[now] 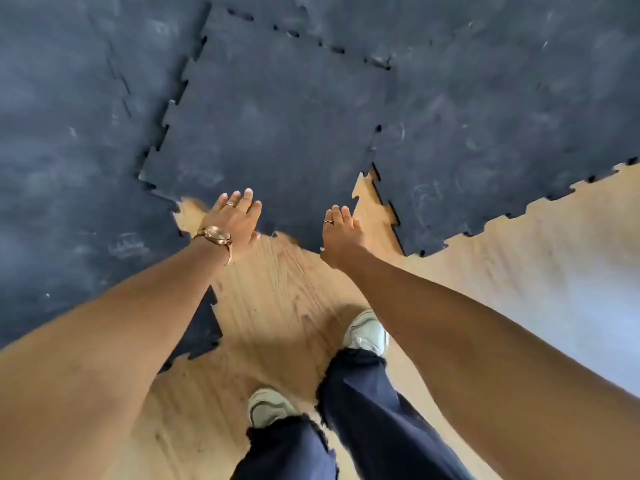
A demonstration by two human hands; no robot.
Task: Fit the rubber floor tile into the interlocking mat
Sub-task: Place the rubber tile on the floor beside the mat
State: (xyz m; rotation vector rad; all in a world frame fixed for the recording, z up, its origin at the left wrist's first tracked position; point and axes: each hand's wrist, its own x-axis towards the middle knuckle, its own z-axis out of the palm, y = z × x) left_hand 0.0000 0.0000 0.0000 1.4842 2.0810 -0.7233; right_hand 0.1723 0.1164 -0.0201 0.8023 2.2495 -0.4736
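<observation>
The black rubber floor tile with toothed edges lies skewed in the opening of the interlocking mat. Its left edge rides on top of the mat's left part. On the right, a wedge of wood floor shows between the tile and the mat. Along the far side the teeth sit only partly in their notches. My left hand, with a watch and a ring, holds the tile's near edge with its fingers on top. My right hand grips the same edge further right.
Bare wood floor runs from the tile's near edge towards me and off to the right. My two feet in pale shoes stand on it. A toothed corner of mat juts out under my left forearm.
</observation>
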